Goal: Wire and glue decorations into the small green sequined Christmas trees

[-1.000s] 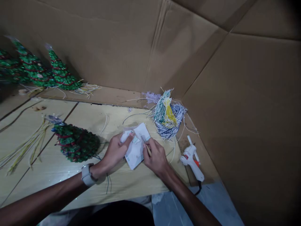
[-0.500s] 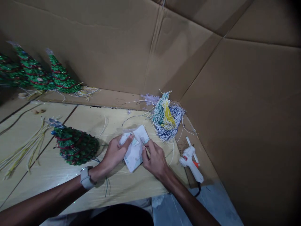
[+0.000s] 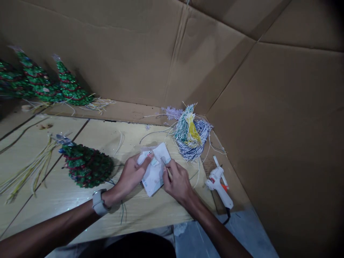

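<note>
My left hand (image 3: 132,175), with a grey-strapped watch (image 3: 99,202) on the wrist, is closed on the left edge of a white card (image 3: 152,181). Under its thumb, on the card, is a small white piece (image 3: 154,162) with clear film around it; its kind I cannot make out. My right hand (image 3: 177,182) pinches a thin tool with a tan handle (image 3: 170,173), its narrow tip over the card's right part. Left of my hands, a green decorated Christmas tree (image 3: 90,166) lies on its side, silver star to the left.
A white glue gun (image 3: 219,184) lies at the right, near the table edge. Behind my hands are bundled wires (image 3: 192,134) and purple glittery pieces (image 3: 172,113). Several small trees (image 3: 71,86) stand at the back left; yellow-white wires (image 3: 30,168) lie in front. Cardboard walls (image 3: 134,53) enclose the back.
Both hands keep their grip and almost the same place. The tool's tip stays over the card; the view has shifted only very slightly.
</note>
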Demonstrator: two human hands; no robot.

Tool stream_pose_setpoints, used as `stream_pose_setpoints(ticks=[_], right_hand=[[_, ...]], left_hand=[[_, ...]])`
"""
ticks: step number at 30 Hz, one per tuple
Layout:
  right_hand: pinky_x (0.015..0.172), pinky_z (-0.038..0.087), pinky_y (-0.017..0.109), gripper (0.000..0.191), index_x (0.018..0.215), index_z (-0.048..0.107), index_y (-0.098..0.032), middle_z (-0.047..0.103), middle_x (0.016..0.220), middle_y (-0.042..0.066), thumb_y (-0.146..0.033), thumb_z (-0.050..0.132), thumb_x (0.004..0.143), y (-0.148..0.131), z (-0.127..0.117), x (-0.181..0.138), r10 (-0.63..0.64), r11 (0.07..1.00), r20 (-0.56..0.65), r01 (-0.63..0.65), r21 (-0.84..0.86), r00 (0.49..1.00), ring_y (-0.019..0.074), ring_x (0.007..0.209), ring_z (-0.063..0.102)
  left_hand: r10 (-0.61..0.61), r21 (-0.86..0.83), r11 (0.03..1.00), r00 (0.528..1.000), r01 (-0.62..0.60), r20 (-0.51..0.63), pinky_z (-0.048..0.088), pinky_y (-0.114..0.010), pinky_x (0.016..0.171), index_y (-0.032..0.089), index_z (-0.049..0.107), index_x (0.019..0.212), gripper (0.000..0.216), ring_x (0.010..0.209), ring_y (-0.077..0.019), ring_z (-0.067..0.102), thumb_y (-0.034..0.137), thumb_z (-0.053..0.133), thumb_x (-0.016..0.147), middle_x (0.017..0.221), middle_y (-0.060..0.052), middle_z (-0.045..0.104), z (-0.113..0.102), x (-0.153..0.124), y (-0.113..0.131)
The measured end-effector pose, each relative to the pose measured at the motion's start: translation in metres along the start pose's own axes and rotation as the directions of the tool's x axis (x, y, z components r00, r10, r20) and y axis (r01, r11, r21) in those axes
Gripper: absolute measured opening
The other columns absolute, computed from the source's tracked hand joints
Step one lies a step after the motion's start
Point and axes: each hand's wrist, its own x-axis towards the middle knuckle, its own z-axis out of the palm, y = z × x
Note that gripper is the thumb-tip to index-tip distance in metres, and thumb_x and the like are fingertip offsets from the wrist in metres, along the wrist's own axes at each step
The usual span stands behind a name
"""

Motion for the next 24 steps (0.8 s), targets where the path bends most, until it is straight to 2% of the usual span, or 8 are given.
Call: stream_pose_setpoints(ticks=[5, 10, 14, 18, 21, 24], right_hand=[[0.072, 0.047, 0.030, 0.005, 0.101, 0.051, -0.026, 0.072, 0.086, 0.003, -0.022, 0.049, 0.103, 0.001, -0.003, 0.003, 0.024, 0.999, 0.019, -0.025, 0.023, 1.000, 0.0214, 0.080, 0.071], [0.067, 0.044, 0.028, 0.005, 0.100, 0.053, -0.027, 0.072, 0.082, -0.001, -0.023, 0.053, 0.103, -0.002, -0.018, 0.017, 0.051, 0.998, 0.079, -0.054, 0.031, 0.996, 0.0195, 0.071, 0.068], [0.066, 0.038, 0.031, 0.004, 0.099, 0.059, -0.027, 0.075, 0.086, 0.004, -0.025, 0.057, 0.102, -0.013, -0.038, 0.029, 0.046, 0.983, 0.133, -0.021, -0.185, 0.990, 0.0237, 0.079, 0.069], [0.060, 0.023, 0.032, 0.005, 0.104, 0.068, -0.028, 0.072, 0.078, 0.003, -0.030, 0.068, 0.100, -0.023, -0.057, 0.040, 0.053, 0.929, 0.169, 0.014, -0.371, 0.984, 0.0209, 0.066, 0.061], [0.061, 0.018, 0.032, 0.007, 0.105, 0.071, -0.029, 0.069, 0.073, 0.002, -0.030, 0.071, 0.098, -0.028, -0.070, 0.051, 0.074, 0.915, 0.240, 0.030, -0.401, 0.968, 0.0188, 0.062, 0.056], [0.062, 0.019, 0.032, 0.003, 0.098, 0.072, -0.029, 0.066, 0.068, -0.001, -0.030, 0.070, 0.097, -0.031, -0.084, 0.067, 0.109, 0.940, 0.320, 0.007, -0.342, 0.941, 0.0175, 0.062, 0.054]], left_hand=[[0.022, 0.020, 1.000, 1.000, -0.022, -0.008, 0.037, -0.022, 0.048, 0.015, 0.068, 0.087, 0.056, 0.058, -0.0127, 0.048, 0.071, 0.077, 0.090, 0.069, 0.000, 0.061, -0.001, 0.001, -0.003], [0.072, 0.078, 0.995, 0.997, -0.070, -0.034, 0.040, -0.023, 0.049, 0.016, 0.071, 0.092, 0.053, 0.059, -0.0139, 0.051, 0.068, 0.073, 0.094, 0.074, -0.001, 0.064, -0.002, 0.002, -0.004], [0.105, 0.123, 0.988, 0.993, -0.098, -0.050, 0.040, -0.024, 0.051, 0.017, 0.071, 0.090, 0.046, 0.061, -0.0152, 0.052, 0.063, 0.073, 0.096, 0.074, -0.001, 0.065, -0.002, 0.003, -0.004], [0.149, 0.162, 0.977, 0.988, -0.140, -0.046, 0.043, -0.025, 0.056, 0.018, 0.074, 0.095, 0.042, 0.066, -0.0180, 0.057, 0.059, 0.072, 0.098, 0.079, -0.003, 0.071, -0.002, 0.001, -0.006], [0.177, 0.205, 0.963, 0.984, -0.173, -0.004, 0.045, -0.026, 0.062, 0.018, 0.074, 0.102, 0.040, 0.072, -0.0196, 0.061, 0.057, 0.067, 0.103, 0.085, -0.003, 0.074, -0.003, -0.002, -0.008], [0.211, 0.252, 0.945, 0.977, -0.208, 0.014, 0.044, -0.026, 0.062, 0.017, 0.073, 0.100, 0.039, 0.072, -0.0193, 0.059, 0.055, 0.064, 0.105, 0.082, -0.003, 0.071, -0.003, -0.003, -0.009]])
